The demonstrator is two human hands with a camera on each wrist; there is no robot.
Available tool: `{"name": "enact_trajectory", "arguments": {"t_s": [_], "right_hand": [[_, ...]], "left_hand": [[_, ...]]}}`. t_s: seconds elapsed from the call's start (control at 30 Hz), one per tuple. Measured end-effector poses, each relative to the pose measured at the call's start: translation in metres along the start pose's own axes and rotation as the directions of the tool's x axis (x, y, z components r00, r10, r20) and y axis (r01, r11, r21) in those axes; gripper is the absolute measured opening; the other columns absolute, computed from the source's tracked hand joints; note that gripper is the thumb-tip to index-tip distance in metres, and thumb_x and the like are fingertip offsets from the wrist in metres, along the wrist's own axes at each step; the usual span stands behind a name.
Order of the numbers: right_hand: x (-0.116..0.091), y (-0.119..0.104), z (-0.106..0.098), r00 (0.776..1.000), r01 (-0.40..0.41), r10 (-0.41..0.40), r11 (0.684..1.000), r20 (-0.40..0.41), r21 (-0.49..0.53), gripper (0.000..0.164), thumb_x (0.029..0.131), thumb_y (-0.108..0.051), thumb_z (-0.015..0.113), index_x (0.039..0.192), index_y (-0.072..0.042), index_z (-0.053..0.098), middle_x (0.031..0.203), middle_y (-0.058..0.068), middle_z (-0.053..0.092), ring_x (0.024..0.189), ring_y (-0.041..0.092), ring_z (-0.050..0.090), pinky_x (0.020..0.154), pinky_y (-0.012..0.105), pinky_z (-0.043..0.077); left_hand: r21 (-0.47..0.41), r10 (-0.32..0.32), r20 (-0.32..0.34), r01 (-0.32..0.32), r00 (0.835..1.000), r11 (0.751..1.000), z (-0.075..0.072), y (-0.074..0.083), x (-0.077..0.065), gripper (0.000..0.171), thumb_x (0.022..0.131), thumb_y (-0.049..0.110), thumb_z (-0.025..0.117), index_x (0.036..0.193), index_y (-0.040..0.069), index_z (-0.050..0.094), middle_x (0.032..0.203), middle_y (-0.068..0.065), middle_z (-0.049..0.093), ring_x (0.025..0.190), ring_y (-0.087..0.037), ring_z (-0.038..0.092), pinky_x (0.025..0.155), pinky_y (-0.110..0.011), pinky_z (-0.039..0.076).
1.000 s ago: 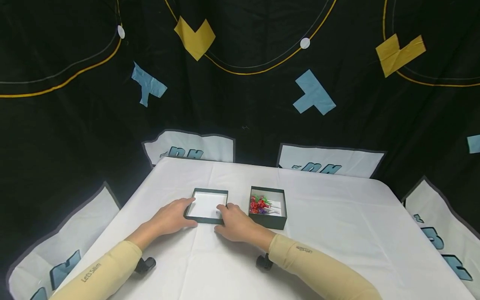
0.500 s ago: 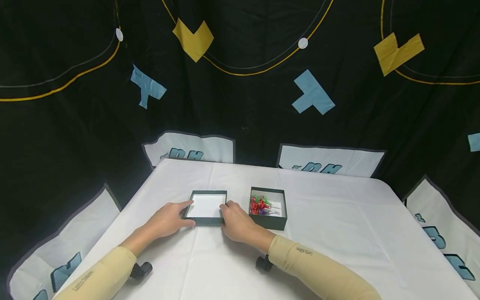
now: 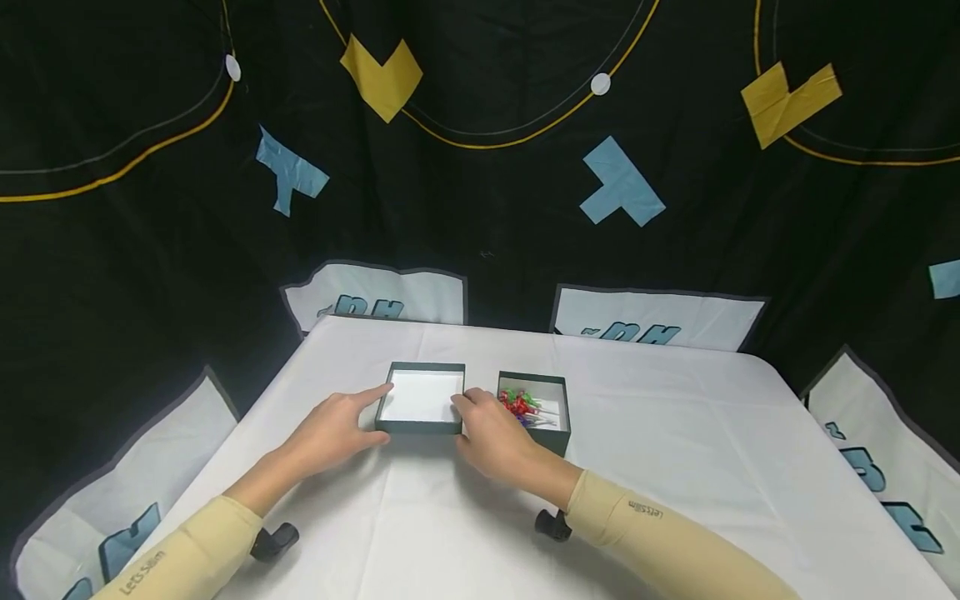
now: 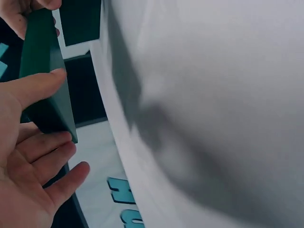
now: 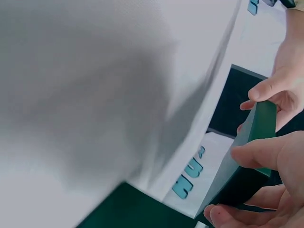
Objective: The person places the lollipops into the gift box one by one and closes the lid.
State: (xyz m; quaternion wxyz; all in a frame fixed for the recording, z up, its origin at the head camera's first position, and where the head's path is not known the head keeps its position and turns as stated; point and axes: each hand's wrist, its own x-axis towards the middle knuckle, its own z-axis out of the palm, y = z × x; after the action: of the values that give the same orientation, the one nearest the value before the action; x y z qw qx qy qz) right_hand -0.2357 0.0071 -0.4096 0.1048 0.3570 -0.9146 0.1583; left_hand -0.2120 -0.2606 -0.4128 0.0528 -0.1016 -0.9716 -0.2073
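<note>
A shallow, dark green box lid (image 3: 422, 397) with a white inside is held above the white table, open side up. My left hand (image 3: 330, 432) grips its left end, thumb on the near side and fingers round the edge. At the opposite end, my right hand (image 3: 497, 440) holds it between thumb and fingers. The left wrist view shows the lid's dark green wall (image 4: 38, 57) clear of the cloth. Just right of it stands a deeper dark green box (image 3: 557, 440), partly covered by my right hand. Inside lie several red, green and purple lollipops (image 3: 517, 403) with white sticks.
White cloth covers the table (image 3: 675, 467). A black curtain (image 3: 480, 217) hangs behind, with yellow and blue patches on it. White panels with blue letters (image 3: 630, 332) stand around the table's edges. Both wrists wear black camera mounts (image 3: 274, 542).
Both hands have raised the lid off the table and shifted it slightly right, closer to the deeper box. My right hand now hides part of that box. The lollipops stay inside.
</note>
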Motion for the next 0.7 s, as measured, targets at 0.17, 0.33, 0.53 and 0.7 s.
{"name": "enact_trajectory", "arguments": {"t_s": [0.17,0.33,0.53,0.7], "right_hand": [[-0.012,0.010,-0.019,0.999,-0.021,0.022,1.000,-0.029,0.017,0.050,0.088,-0.016,0.074,0.135,-0.003,0.061,0.128,0.014,0.064,0.118,0.026,0.063,0.097,0.037,0.055],[-0.026,0.021,-0.035,0.997,-0.018,0.022,0.998,-0.069,0.063,0.048,0.090,-0.017,0.071,0.136,-0.007,0.062,0.129,0.013,0.065,0.112,0.023,0.066,0.087,0.035,0.057],[-0.039,0.031,-0.055,0.995,-0.051,0.062,0.990,-0.082,0.130,0.047,0.092,-0.020,0.071,0.137,-0.011,0.063,0.132,0.013,0.065,0.105,0.023,0.068,0.076,0.030,0.056],[-0.049,0.037,-0.071,0.991,-0.076,0.092,0.985,-0.100,0.157,0.045,0.091,-0.023,0.073,0.134,-0.014,0.065,0.122,0.006,0.068,0.095,0.018,0.066,0.077,0.030,0.057]], "left_hand": [[0.003,0.112,-0.086,-0.112,0.990,0.994,-0.002,0.017,-0.001,0.073,0.085,0.033,0.080,0.149,0.012,0.051,0.142,-0.016,0.060,0.126,-0.034,0.061,0.103,-0.052,0.050],[0.028,0.196,-0.156,-0.194,0.968,0.981,-0.002,0.033,0.000,0.070,0.089,0.037,0.077,0.149,0.014,0.051,0.142,-0.014,0.061,0.130,-0.034,0.058,0.104,-0.053,0.048],[0.002,0.225,-0.166,-0.228,0.960,0.974,-0.002,0.048,0.005,0.067,0.092,0.047,0.072,0.150,0.022,0.050,0.145,-0.007,0.057,0.136,-0.030,0.053,0.105,-0.055,0.047],[-0.050,0.210,-0.148,-0.220,0.966,0.974,-0.002,0.064,0.013,0.062,0.093,0.050,0.069,0.147,0.026,0.053,0.147,-0.004,0.055,0.137,-0.029,0.051,0.106,-0.056,0.046]]}}
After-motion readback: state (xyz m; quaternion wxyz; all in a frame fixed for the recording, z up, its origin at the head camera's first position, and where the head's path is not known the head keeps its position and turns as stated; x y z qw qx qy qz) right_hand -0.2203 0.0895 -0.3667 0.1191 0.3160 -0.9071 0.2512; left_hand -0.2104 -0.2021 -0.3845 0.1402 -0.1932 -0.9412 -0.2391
